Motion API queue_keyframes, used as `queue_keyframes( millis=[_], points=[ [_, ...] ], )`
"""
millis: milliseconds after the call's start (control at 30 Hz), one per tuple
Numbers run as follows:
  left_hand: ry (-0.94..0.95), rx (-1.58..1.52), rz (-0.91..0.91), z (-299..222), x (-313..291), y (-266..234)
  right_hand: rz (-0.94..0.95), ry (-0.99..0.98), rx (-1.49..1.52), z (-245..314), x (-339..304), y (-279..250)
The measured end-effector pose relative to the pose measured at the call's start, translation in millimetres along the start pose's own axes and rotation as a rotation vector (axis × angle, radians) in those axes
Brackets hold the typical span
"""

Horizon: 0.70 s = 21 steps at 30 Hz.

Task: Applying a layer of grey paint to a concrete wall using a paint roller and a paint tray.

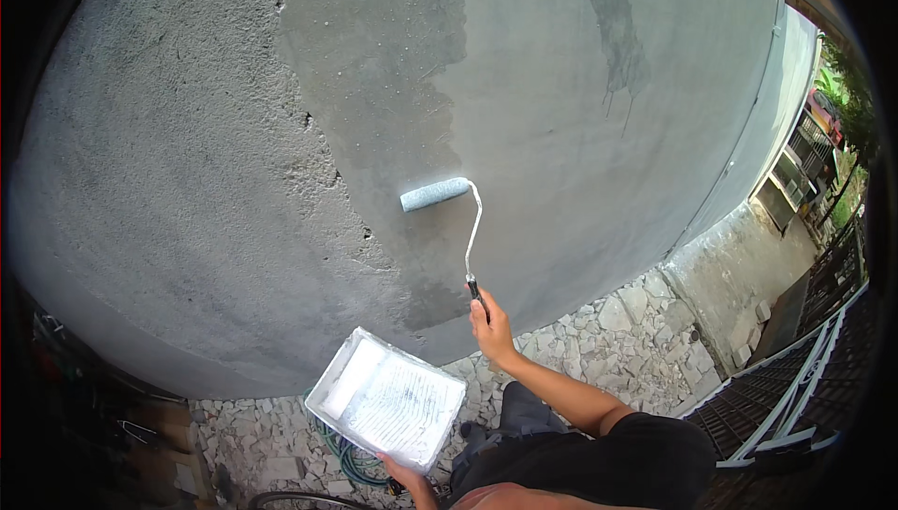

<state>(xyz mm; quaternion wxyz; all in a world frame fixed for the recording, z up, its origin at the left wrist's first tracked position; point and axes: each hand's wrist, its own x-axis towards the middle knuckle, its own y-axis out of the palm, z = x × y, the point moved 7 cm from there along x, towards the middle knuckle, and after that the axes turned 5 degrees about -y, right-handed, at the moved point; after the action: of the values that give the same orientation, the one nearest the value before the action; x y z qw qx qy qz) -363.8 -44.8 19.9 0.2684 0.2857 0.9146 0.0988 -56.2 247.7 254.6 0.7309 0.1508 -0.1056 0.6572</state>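
Observation:
My right hand (490,325) is wrapped round the black handle of a paint roller (436,194), its arm reaching forward. The pale blue-grey roller sleeve lies against, or very close to, the grey wall (561,155), over a darker, damp-looking strip. A bent, white-smeared wire frame links sleeve and handle. Lower down, my left hand (404,474) grips the near edge of a paint tray (388,401). White paint coats the tray's ribbed slope and fills its deeper end at the upper left. Most of the left hand's fingers are hidden beneath the tray.
Broken stone rubble (599,346) covers the ground along the wall's foot. A green hose (348,459) lies coiled below the tray. At the right stand a concrete slab (739,276) and a metal railing (795,379). Rough plaster (187,155) with a chipped edge covers the wall's left part.

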Motion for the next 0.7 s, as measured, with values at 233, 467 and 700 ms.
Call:
queue_keyframes(
  millis=[233,467,700],
  points=[
    [0.034,0.040,-0.001,-3.0,8.5,-2.8,-0.003,-0.005,0.061,33.9,33.1,5.7],
    [0.011,0.012,0.001,-1.7,2.7,9.6,0.061,-0.164,0.194,187.9,144.1,12.5],
    [0.013,-0.010,0.073,5.0,8.8,2.4,0.040,-0.289,0.070,182.2,148.2,7.1]
  ],
)
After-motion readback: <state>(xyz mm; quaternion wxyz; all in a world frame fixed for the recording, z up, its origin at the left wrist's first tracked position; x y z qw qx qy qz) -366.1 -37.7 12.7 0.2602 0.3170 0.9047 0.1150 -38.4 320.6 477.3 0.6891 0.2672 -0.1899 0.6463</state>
